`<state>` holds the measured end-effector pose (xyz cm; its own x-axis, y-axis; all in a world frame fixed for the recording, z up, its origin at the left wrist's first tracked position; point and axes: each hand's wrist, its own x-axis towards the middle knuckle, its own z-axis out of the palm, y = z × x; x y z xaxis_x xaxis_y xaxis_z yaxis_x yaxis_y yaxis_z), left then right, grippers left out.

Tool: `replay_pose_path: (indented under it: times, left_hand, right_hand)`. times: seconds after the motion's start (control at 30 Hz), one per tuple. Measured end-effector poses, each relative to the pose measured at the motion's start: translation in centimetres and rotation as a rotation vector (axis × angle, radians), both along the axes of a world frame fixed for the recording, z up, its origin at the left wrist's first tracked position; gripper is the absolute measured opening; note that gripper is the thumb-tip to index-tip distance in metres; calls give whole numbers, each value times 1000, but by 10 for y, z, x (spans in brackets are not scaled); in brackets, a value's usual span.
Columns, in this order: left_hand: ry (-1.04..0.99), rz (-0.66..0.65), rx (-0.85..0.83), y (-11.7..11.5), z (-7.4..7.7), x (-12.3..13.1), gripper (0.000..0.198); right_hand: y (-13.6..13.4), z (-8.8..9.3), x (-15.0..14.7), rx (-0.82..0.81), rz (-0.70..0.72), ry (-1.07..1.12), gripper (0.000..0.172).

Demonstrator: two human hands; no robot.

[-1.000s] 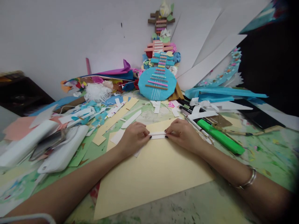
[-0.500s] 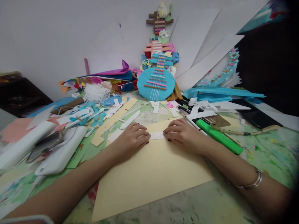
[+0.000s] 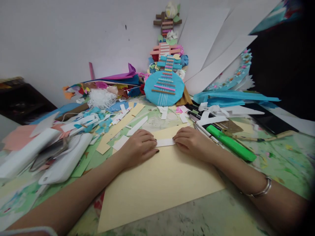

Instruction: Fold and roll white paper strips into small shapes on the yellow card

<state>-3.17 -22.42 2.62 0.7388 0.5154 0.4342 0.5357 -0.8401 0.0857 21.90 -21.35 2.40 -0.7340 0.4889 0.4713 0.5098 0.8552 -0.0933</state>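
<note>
A narrow white paper strip lies across a large cream paper sheet, near its far edge. At the strip's left end, my left hand is closed with bent fingers on it, thumb held a little lower. My right hand is closed on the right end, its fingertips curled down and the thumb mostly hidden under the palm. Only the middle of the strip shows between the hands. A long green box-like object lies just beyond my right forearm.
A blue round paper lute-like model leans at the back among paper flowers. Paper scraps, a tangle of white string and a white flat case lie to the left. Pens and a black phone-like slab lie right.
My left thumb has moved slightly away from the fingers, and my right fingertips have shifted a little along the strip. The strip and cream sheet stay nearly in place.
</note>
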Motion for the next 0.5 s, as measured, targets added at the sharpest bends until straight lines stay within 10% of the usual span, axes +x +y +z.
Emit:
replay_pose_path:
  times: [0.5]
  left_hand:
    - [-262, 90, -128, 2, -8, 5, 15]
  right_hand:
    - [-2, 1, -2, -187, -37, 51, 19]
